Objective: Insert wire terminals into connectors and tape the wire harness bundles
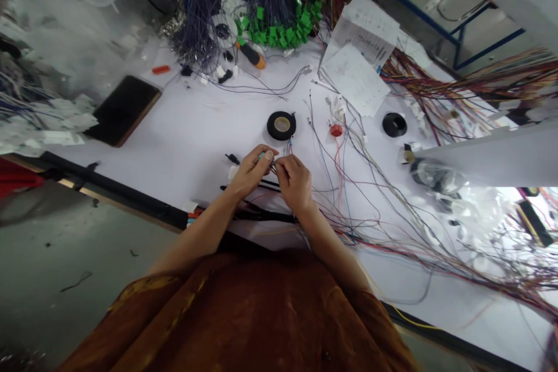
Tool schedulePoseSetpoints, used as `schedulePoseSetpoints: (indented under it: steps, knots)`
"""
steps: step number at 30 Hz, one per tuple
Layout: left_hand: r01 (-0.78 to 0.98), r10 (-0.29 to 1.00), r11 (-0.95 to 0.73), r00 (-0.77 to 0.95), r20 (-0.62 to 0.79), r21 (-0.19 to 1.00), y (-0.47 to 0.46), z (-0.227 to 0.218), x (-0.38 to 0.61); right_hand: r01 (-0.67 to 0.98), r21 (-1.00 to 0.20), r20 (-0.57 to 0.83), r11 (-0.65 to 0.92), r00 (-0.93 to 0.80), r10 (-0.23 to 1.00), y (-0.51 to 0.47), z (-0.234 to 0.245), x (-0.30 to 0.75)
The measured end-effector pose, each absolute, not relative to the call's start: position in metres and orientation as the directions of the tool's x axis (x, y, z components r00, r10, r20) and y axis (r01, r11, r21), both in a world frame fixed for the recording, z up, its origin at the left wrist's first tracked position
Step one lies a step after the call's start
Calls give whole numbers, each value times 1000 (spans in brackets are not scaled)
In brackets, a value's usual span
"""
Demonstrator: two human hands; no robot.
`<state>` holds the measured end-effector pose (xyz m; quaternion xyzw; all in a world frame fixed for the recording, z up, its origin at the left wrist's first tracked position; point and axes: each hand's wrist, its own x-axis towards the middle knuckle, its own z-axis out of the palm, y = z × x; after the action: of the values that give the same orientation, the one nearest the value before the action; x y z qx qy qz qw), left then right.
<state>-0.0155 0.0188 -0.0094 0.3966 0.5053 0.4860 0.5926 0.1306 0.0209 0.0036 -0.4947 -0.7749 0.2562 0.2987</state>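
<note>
My left hand [254, 170] is closed, pinching a small light-blue piece [261, 155] whose kind I cannot make out. My right hand [295, 181] is closed beside it, its thumb and forefinger gripping thin wires [273, 168] that run between the two hands. Just beyond the fingertips lies a roll of black tape [281, 125]. A black plug [232, 158] on a cable sticks out left of my left hand. Under my wrists runs a black-wrapped wire bundle [265, 214], partly hidden by the arms.
Loose wires [370, 168] spread rightward, with a red connector [335, 130] among them. Further back are green connectors [283, 35], a screwdriver [250, 56] and paper sheets [355, 78]. A phone [124, 109] lies left; a second black roll [394, 125] sits right. The table's edge [108, 189] is close.
</note>
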Motion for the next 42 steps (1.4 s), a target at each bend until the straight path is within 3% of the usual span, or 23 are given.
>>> schedulePoseSetpoints:
  steps: [3,7,10,15,21,24,27,29,31,34,36,42]
  knots:
    - [-100,988,150,51,-146,984,17,-5,-22,647,-662,233,379,-302,924,16,9,124]
    - [262,994,-71,-60,90,962,10,13,-34,651,-693,53,309,-381,923,5,9,116]
    - [451,985,-112,-64,157,885,6,23,-44,554,-740,78,381,-492,867,0,-1,121]
    - [265,991,58,-129,-24,963,-2,18,-47,471,-774,148,423,-515,845,-3,-18,138]
    - [425,965,-93,-185,188,900,-7,11,-42,497,-744,198,446,-475,858,-6,-30,133]
    - [283,976,-22,-204,83,959,0,9,-37,522,-757,171,393,-423,890,-9,-30,130]
    - [-20,977,58,-206,-61,998,12,6,-27,471,-777,269,417,-350,897,-4,-21,141]
    - [-239,965,108,-207,-159,965,20,4,-20,474,-787,338,396,-207,918,10,-13,163]
    - [-384,948,160,-198,-250,909,26,0,-15,566,-788,303,243,13,953,33,-6,194]
    - [-444,931,182,-211,-300,877,28,-8,-12,736,-665,127,-128,280,952,70,-3,244]
    - [-438,934,171,-214,-287,882,27,-13,-13,768,-594,43,-238,325,945,87,-7,268]
    - [-425,946,107,-235,-224,899,24,-19,-13,817,-547,-59,-186,184,981,110,-22,282]
